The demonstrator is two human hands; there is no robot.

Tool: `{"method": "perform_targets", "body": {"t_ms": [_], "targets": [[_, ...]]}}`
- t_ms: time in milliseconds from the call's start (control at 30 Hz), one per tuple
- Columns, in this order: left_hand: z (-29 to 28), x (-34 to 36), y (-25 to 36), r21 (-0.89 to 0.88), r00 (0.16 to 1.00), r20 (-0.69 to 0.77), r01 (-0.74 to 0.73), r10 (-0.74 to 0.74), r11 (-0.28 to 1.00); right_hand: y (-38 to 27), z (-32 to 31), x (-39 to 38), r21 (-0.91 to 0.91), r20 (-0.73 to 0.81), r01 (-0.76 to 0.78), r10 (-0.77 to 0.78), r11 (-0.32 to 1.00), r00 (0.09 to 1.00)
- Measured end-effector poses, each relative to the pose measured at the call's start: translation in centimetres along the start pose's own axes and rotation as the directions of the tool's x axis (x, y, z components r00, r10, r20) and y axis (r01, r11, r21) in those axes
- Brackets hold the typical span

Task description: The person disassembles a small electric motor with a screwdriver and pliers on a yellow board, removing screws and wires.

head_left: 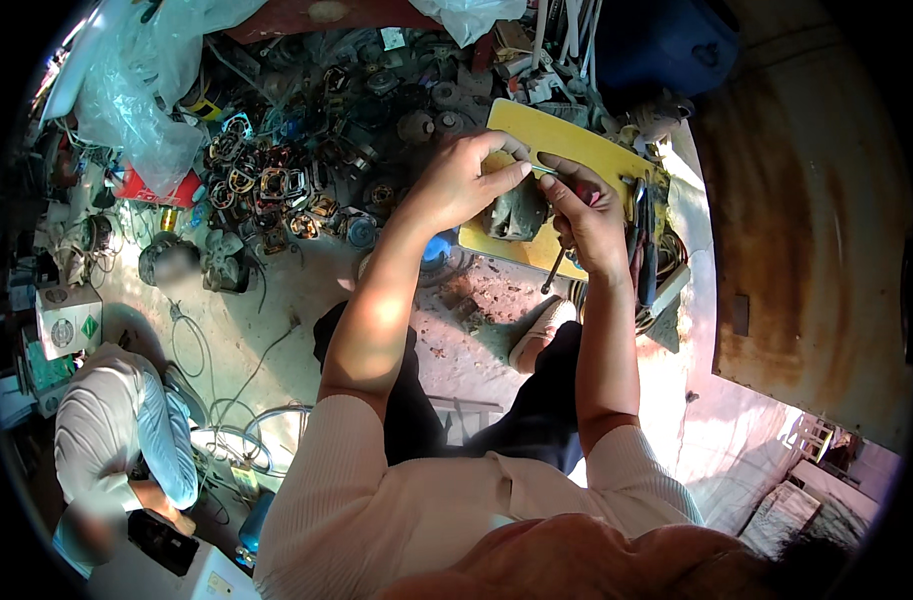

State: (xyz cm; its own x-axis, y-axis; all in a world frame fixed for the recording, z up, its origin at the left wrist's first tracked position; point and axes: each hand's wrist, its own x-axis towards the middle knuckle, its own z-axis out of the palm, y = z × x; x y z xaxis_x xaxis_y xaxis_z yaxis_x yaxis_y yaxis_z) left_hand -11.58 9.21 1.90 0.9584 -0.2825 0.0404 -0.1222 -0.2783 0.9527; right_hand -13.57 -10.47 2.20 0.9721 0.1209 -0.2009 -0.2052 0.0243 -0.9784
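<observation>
Head view | left hand (pixel 456 185) grips grey motor (pixel 516 212) on yellow board (pixel 566 140) | right hand (pixel 588 222) beside it, gripping screwdriver (pixel 556 265)

A yellow board (pixel 561 140) carries the work; a dark grimy motor part (pixel 516 212) sits on it right under the fingers (pixel 506 175), with pliers (pixel 644 235) lying just to their right. Beyond the fingers to the left, the concrete floor (pixel 296 290) bears a heap of copper-wound motor cores (pixel 276 190). Nearer than the fingers, loose wires (pixel 226 400) trail across that floor.
</observation>
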Motion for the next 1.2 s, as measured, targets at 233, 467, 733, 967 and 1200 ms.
{"method": "perform_targets", "body": {"t_ms": [233, 467, 733, 967, 1200], "targets": [[1.5, -0.9, 0.8, 0.176, 0.979, -0.075, -0.176, 0.192, 0.968, -0.3, -1.7, -1.7, -0.065, -0.122, 0.036, -0.044, 0.997, 0.992], [1.2, -2.6, 0.4, 0.211, 0.978, -0.179, -0.067, 0.106, 0.975, 2.8, -9.4, -1.7, -0.625, -0.309, -0.151, -0.064, 0.766, 0.949], [0.9, -2.5, -0.2, 0.197, 0.984, -0.157, -0.050, 0.082, 0.979, 2.8, -10.1, -2.3, -0.394, -0.349, -0.092, -0.056, 0.914, 0.935], [-0.4, -2.3, -1.1, 0.152, 0.995, -0.097, 0.003, 0.012, 0.988, -2.0, -9.6, -4.0, 0.302, -0.254, -0.120, 0.201, 0.946, 0.946], [0.9, -3.7, -0.6, 0.428, 0.992, 0.111, 0.009, -0.062, 0.904, -2.2, -8.5, -3.6, 0.911, -0.204, 0.080, 0.274, 0.404, 0.940]]}}
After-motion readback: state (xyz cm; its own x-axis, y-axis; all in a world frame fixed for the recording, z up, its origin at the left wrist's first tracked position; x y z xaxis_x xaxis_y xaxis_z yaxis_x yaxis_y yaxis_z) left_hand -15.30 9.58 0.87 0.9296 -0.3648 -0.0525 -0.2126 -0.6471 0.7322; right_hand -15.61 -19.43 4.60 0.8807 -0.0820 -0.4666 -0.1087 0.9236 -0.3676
